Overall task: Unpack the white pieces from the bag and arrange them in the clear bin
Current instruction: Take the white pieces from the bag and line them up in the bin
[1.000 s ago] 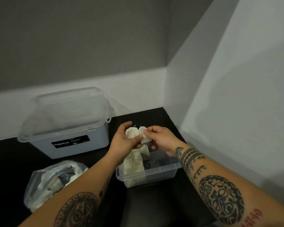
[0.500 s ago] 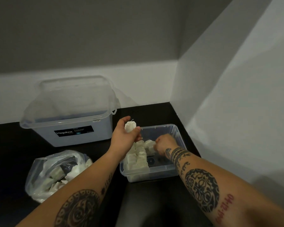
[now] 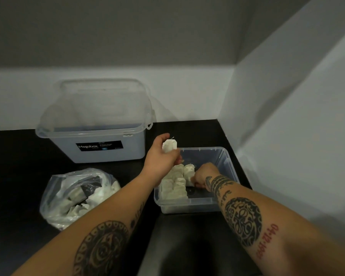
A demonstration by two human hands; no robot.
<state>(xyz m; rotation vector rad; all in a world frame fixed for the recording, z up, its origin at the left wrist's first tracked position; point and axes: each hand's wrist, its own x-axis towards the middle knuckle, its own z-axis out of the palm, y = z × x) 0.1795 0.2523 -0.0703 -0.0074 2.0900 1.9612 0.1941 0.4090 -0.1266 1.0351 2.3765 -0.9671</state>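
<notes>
A small clear bin (image 3: pixel 226 156) sits on the black table near the right wall. Several white pieces (image 3: pixel 174 186) stand in rows along its left side. My left hand (image 3: pixel 160 158) hovers over the bin's left rim, closed on one white piece (image 3: pixel 169 146) held upright. My right hand (image 3: pixel 202 175) is down inside the bin, fingers curled against a white piece (image 3: pixel 189 172) at the edge of the rows. The clear plastic bag (image 3: pixel 76 196) lies at the left with more white pieces inside.
A large lidded storage box (image 3: pixel 96 124) with a black label stands at the back left. White walls close the corner behind and to the right of the bin. Dark table surface stretches in front of the bin and bag.
My hands, together above the bin, have split. The right hand went down into the bin with one piece and stays there; the left keeps a piece above the rim.
</notes>
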